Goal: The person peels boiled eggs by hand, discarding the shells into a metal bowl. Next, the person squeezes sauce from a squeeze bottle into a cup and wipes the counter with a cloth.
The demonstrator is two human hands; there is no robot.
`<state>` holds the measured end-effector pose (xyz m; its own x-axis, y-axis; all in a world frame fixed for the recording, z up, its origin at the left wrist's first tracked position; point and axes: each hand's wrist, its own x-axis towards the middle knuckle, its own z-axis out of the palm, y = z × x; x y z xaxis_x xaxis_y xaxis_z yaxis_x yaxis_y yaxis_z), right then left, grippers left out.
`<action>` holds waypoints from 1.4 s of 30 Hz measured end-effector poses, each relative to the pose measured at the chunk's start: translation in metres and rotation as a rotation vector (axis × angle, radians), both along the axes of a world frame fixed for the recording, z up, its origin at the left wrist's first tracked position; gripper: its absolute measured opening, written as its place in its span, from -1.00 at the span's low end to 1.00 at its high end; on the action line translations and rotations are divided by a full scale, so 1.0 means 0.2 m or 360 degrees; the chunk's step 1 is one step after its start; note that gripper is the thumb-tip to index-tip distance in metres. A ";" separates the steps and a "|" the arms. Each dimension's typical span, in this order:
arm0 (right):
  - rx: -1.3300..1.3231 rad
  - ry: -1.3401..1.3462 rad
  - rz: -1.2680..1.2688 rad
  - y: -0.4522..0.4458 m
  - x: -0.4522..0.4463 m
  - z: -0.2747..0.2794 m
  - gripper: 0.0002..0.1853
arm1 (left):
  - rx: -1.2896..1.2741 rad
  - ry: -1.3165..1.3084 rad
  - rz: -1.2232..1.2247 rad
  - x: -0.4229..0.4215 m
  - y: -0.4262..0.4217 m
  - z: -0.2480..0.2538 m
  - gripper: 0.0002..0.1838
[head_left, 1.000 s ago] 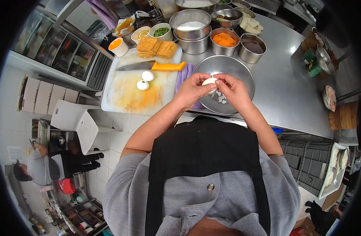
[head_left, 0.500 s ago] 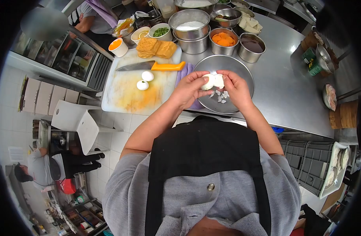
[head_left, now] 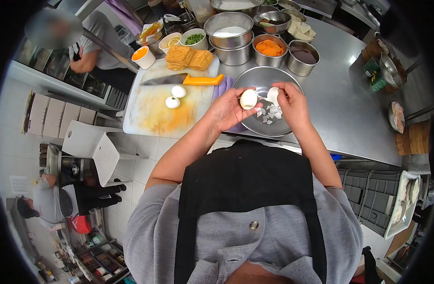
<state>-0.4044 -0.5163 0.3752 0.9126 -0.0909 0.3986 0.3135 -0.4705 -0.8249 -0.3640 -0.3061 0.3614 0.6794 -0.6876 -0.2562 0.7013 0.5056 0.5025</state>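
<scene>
My left hand [head_left: 227, 110] holds a boiled egg [head_left: 248, 99] between thumb and fingers, above the left side of a round metal bowl [head_left: 296, 78]. Pinched in my right hand [head_left: 292, 105] is a large white piece of eggshell [head_left: 272, 96], apart from the egg. Broken shell bits [head_left: 270, 113] lie in the bowl beneath my hands. To the left, two peeled eggs [head_left: 177, 91] rest on a stained white cutting board [head_left: 136, 111]. A knife with a yellow handle [head_left: 202, 80] lies across the board behind them.
Fried tofu blocks [head_left: 188, 57] sit at the board's back. Metal pots [head_left: 231, 54] and a pot of orange yolks [head_left: 270, 48] stand behind the bowl. A purple cloth [head_left: 221, 90] lies between board and bowl. One person [head_left: 101, 42] stands at far left, another [head_left: 49, 201] further back.
My hands have moved apart, and the large shell piece has come away from the egg in my right hand. More shell bits show in the bowl. The person at upper left has moved closer.
</scene>
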 end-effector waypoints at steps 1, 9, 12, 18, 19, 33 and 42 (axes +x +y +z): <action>-0.0088 -0.0069 -0.0034 0.00 0.00 0.01 -0.80 | 0.0095 -0.0079 0.0016 -0.01 -0.01 0.01 -0.59; -0.0040 -0.0080 -0.0134 -0.01 -0.01 0.03 -0.78 | 0.0284 -0.0518 -0.0088 -0.06 -0.01 0.04 -0.62; -0.0186 -0.0125 -0.0099 -0.05 0.02 0.00 -0.78 | 0.0099 -0.0354 -0.0127 -0.04 0.01 0.05 -0.61; -0.0182 -0.0108 0.0120 0.00 0.00 0.02 -0.76 | -0.0227 -0.0090 -0.0158 -0.02 0.02 0.04 -0.53; -0.0064 -0.0053 0.0222 0.02 -0.01 0.05 -0.73 | -0.0224 -0.0124 -0.0185 -0.02 0.01 0.04 -0.53; -0.0150 0.0104 0.0393 0.10 -0.05 0.03 -0.85 | -0.0223 0.0042 0.0182 0.09 0.04 0.01 -0.60; -0.0300 0.0169 0.0274 0.06 -0.03 0.01 -0.86 | 0.0252 -0.0591 0.0359 0.20 0.28 0.19 -0.62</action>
